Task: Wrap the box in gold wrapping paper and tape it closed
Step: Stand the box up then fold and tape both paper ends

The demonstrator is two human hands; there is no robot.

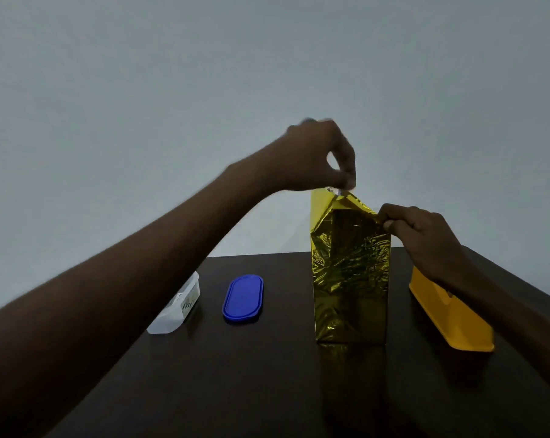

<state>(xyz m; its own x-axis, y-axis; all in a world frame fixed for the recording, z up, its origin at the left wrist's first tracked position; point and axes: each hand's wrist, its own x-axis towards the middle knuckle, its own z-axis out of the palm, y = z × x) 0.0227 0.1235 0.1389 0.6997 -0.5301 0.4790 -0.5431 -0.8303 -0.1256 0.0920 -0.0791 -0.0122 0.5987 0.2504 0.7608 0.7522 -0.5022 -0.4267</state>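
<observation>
A tall box covered in crinkled gold wrapping paper [351, 273] stands upright on the dark table [267, 374], right of centre. Its top end is open, with loose flaps of paper sticking up. My left hand [317, 156] reaches over from the left and pinches the upper left flap between thumb and fingertips. My right hand [422, 235] pinches the paper's top right corner at the box's edge. No tape is visible.
A blue oval lid [243, 298] lies flat left of the box. A clear plastic container [177, 306] sits further left, partly behind my left forearm. A long yellow container [450, 314] lies to the right, under my right wrist. A plain grey wall stands behind.
</observation>
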